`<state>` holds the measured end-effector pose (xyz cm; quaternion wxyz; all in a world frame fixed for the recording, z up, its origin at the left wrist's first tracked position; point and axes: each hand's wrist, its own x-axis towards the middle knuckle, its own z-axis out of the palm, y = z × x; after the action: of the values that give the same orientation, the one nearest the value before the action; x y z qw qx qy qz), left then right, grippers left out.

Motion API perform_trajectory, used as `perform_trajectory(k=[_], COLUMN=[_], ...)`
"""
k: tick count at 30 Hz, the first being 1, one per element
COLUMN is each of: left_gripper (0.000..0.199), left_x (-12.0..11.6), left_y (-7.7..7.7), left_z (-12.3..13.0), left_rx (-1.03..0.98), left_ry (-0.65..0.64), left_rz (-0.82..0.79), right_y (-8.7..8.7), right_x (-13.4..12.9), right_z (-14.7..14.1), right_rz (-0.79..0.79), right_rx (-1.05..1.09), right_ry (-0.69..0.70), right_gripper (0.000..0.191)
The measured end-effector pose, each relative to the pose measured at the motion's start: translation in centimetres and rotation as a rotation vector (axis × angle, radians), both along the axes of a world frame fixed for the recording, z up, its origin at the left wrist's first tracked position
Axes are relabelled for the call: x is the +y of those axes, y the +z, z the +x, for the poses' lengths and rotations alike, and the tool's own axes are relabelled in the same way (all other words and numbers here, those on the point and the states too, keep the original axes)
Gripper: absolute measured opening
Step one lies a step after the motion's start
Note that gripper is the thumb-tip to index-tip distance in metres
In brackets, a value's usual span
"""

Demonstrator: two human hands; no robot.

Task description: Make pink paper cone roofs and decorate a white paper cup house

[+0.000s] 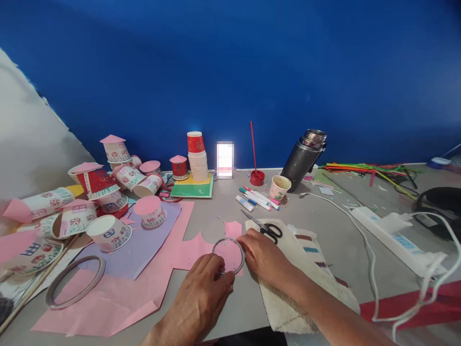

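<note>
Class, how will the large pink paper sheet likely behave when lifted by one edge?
The pink sheet will probably flop, as its near edge curls. It looks light, being thin, creased paper. Lifting might also disturb the purple sheet lying over it.

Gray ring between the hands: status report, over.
Left hand at near-left edge of gray ring, right hand at its right edge. Ring looks flat on pink paper. Black-handled scissors just beyond right hand, off the ring.
</note>
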<state>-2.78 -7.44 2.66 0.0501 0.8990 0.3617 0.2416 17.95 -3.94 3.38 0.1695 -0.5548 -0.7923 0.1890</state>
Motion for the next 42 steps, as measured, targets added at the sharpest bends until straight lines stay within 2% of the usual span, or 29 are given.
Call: perform_trajectory(k=[3, 6, 10, 13, 15, 18, 25, 28, 32, 38, 40, 42], left_gripper=[0.012, 0.010, 0.010, 0.010, 0.010, 0.011, 0.015, 0.011, 0.018, 0.018, 0.019, 0.019], left_x=[-0.1, -0.2, -0.2, 0.0, 0.1, 0.1, 0.1, 0.2, 0.1, 0.2, 0.2, 0.3], left_y=[-0.1, -0.2, -0.3, -0.2, -0.2, -0.3, -1.1, -1.2, -1.7, -2.1, -2.1, -2.1], left_z=[-0.1, -0.2, -0.2, -0.2, -0.2, -0.2, -0.4, -0.3, -0.3, -0.2, -0.2, -0.3], left_rx=[0.013, 0.029, 0.050, 0.056, 0.059, 0.050, 0.016, 0.012, -0.054, -0.080, -0.075, -0.062], left_ry=[0.000, -0.004, -0.003, 0.000, 0.002, -0.001, 0.028, 0.003, 0.026, 0.019, 0.021, 0.014], left_rz=[-0.026, -0.056, -0.070, -0.077, -0.077, -0.050, -0.033, -0.039, -0.020, 0.004, -0.002, -0.012], right_y=[0.4, 1.2, 2.5, 3.0, 3.0, 2.4, 0.9, 0.3, -0.3, 0.7, 1.3, 1.9], right_x=[-0.2, 0.2, 2.6, 5.1, 6.6, 7.9, 8.3, 8.3, 8.5, 7.9, 7.4, 6.9], right_z=[0.1, 1.4, 4.8, 7.0, 7.9, 8.3, 8.3, 8.6, 8.7, 8.8, 9.1, 9.5], right_rz=[0.009, 0.033, 0.081, 0.137, 0.163, 0.150, 0.097, 0.083, 0.072, 0.111, 0.162, 0.189], right_rx=[0.021, 0.008, -0.148, -0.348, -0.463, -0.524, -0.573, -0.581, -0.569, -0.520, -0.410, -0.186], right_ry=[0.015, -0.015, -0.182, -0.315, -0.351, -0.375, -0.448, -0.489, -0.508, -0.569, -0.589, -0.557], right_gripper=[0.023, 0.023, 0.021, 0.021, 0.023, 0.024, 0.025, 0.025, 0.024, 0.024, 0.022, 0.020])
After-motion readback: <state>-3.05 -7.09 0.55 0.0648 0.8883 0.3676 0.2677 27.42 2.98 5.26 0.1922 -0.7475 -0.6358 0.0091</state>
